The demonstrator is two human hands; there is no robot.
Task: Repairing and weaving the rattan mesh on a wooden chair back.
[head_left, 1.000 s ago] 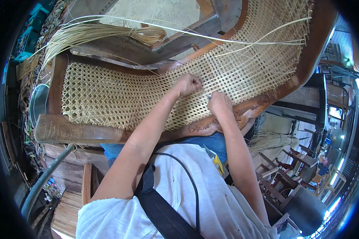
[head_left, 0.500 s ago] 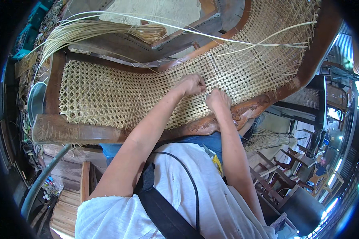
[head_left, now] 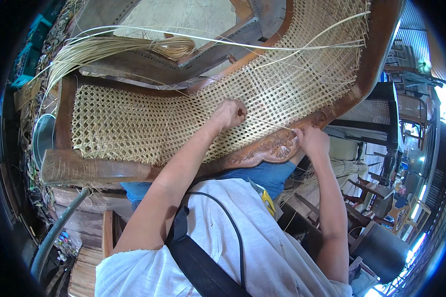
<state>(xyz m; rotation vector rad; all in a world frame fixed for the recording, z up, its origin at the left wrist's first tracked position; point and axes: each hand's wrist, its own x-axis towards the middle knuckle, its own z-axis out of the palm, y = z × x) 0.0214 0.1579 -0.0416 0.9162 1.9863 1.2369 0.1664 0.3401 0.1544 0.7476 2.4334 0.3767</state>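
Note:
A carved wooden chair frame (head_left: 99,167) lies across my lap, filled with open woven cane (head_left: 134,121). My left hand (head_left: 229,114) rests on the weave near its middle, fingers curled in a pinch; what lies between them is hidden. From beside those fingertips a thin cane strand (head_left: 272,123) runs taut to my right hand (head_left: 313,140), which pinches it above the carved edge of the frame. Long loose cane strands (head_left: 223,41) trail over the far side of the woven panel.
A tied bundle of cane strips (head_left: 114,49) lies along the far rail at left. A metal pipe (head_left: 59,227) and a wooden crate (head_left: 86,262) stand at lower left. Dark furniture and chairs (head_left: 376,126) crowd the right. Yellow-handled tool (head_left: 267,204) sits at my waist.
My right hand has moved right, away from my left hand, drawing the strand out between them. My left hand has shifted slightly left and down. The whole view has shifted a little.

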